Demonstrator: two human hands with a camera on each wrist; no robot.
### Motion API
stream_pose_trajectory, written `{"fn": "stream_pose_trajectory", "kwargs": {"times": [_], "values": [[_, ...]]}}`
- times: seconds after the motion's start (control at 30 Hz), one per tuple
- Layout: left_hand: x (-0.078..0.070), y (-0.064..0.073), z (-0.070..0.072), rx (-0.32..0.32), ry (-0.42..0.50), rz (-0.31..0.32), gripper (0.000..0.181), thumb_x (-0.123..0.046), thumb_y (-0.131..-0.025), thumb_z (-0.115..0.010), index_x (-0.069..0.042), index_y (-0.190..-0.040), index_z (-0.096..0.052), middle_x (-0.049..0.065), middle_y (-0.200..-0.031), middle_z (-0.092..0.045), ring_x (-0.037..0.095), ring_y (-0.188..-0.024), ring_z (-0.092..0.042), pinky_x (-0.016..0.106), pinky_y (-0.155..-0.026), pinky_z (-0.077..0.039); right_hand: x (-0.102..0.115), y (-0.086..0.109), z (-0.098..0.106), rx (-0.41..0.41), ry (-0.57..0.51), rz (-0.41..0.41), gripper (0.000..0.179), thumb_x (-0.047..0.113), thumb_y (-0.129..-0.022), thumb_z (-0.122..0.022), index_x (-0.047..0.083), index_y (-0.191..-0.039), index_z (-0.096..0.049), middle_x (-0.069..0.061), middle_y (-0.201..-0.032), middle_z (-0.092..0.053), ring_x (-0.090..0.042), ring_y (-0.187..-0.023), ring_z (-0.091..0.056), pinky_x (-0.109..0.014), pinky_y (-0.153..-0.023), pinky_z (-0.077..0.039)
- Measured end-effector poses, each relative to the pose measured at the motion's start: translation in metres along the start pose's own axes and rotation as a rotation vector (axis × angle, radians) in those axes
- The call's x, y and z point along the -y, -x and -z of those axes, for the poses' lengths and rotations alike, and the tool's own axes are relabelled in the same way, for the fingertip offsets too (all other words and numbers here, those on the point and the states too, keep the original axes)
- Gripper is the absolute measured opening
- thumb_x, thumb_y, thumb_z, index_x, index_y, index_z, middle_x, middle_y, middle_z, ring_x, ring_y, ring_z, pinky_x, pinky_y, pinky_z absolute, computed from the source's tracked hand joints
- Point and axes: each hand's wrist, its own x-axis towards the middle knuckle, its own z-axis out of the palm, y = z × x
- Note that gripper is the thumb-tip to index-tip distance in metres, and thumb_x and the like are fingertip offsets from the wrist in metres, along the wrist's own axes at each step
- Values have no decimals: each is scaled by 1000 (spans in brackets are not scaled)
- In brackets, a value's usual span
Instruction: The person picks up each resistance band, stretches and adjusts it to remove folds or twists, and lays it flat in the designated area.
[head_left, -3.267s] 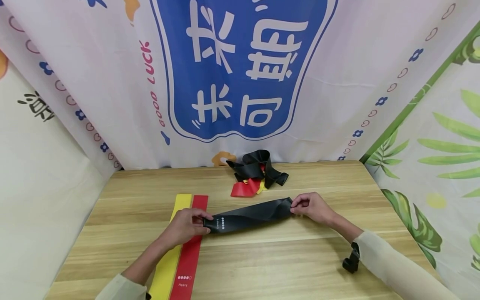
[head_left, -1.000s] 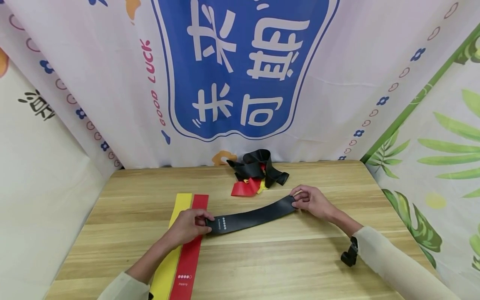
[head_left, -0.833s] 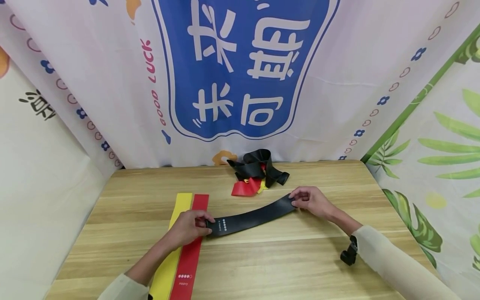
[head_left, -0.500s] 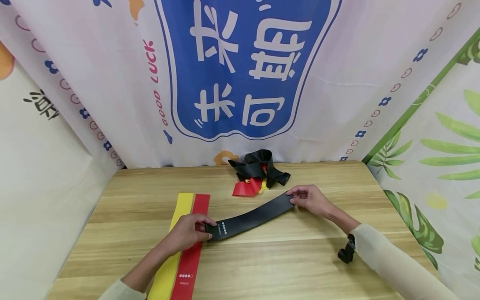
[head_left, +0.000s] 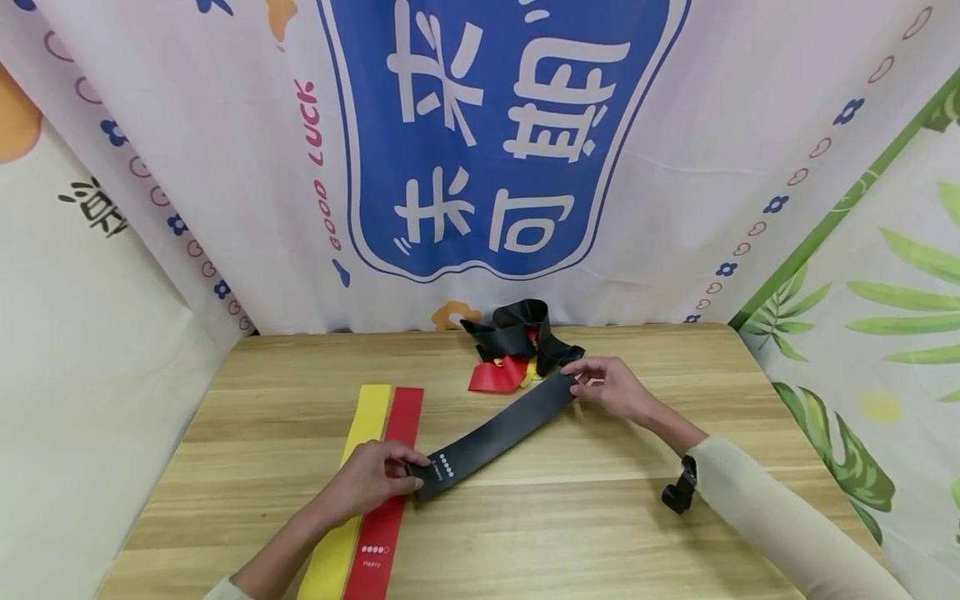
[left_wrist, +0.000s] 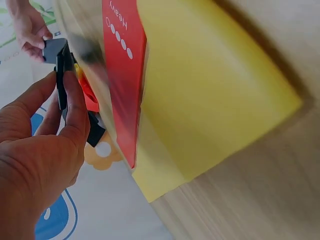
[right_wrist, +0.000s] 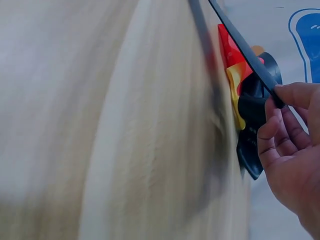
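Note:
A flat black resistance band (head_left: 498,433) with white dots and lettering near its left end stretches slantwise between both hands, above the table. My left hand (head_left: 367,482) pinches its near, printed end between thumb and fingers; the left wrist view shows that band edge-on in the left hand (left_wrist: 55,120). At the far end my right hand (head_left: 611,388) pinches the other tip, also seen in the right wrist view, where the right hand (right_wrist: 295,140) grips the band's edge. Under the left hand lie a red band (head_left: 378,533) marked "Heavy" and a yellow band (head_left: 367,412), side by side.
A loose heap of black bands (head_left: 517,329), with a red band (head_left: 498,375) and a bit of yellow, sits by the back edge of the wooden table (head_left: 600,533). Printed curtains (head_left: 660,217) hang behind and at both sides. A black strap (head_left: 678,493) dangles from the right wrist.
The black band has gone from twisted to flat. My right hand has moved away and slightly left, my left hand a little nearer, so the band slants more steeply.

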Motion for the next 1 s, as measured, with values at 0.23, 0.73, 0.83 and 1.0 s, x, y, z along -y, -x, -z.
{"fn": "stream_pose_trajectory", "kwargs": {"times": [0.23,0.73,0.83,1.0], "values": [[0,12,3,-5,17,20,24,-8,-85,-88,-11,-108,-82,7,-109,-72,19,-84,-62,25,-68,-57,12,-9,-3,-7,-8,32,28,2,-94,-77,4,-122,-76,-14,-116,-73,-25,-96,-65,-25,-77,-55],[2,29,5,54,44,31,24,-8,-85,-89,-11,-107,-80,6,-109,-70,17,-84,-62,24,-69,-57,28,-39,-23,2,1,77,26,2,-95,-77,3,-120,-77,-14,-115,-75,-22,-93,-67,-23,-78,-57],[3,30,5,87,58,50,23,-8,-85,-88,-11,-107,-80,6,-110,-70,18,-85,-62,24,-69,-57,32,-45,-27,15,2,69,26,1,-96,-76,5,-121,-77,-13,-112,-74,-22,-90,-65,-24,-74,-56],[4,32,5,150,104,89,24,-8,-86,-87,-10,-108,-80,6,-109,-70,19,-83,-64,25,-70,-58,39,-56,-36,21,13,63,25,3,-97,-74,8,-121,-78,-9,-105,-72,-21,-83,-61,-24,-67,-52]]}}
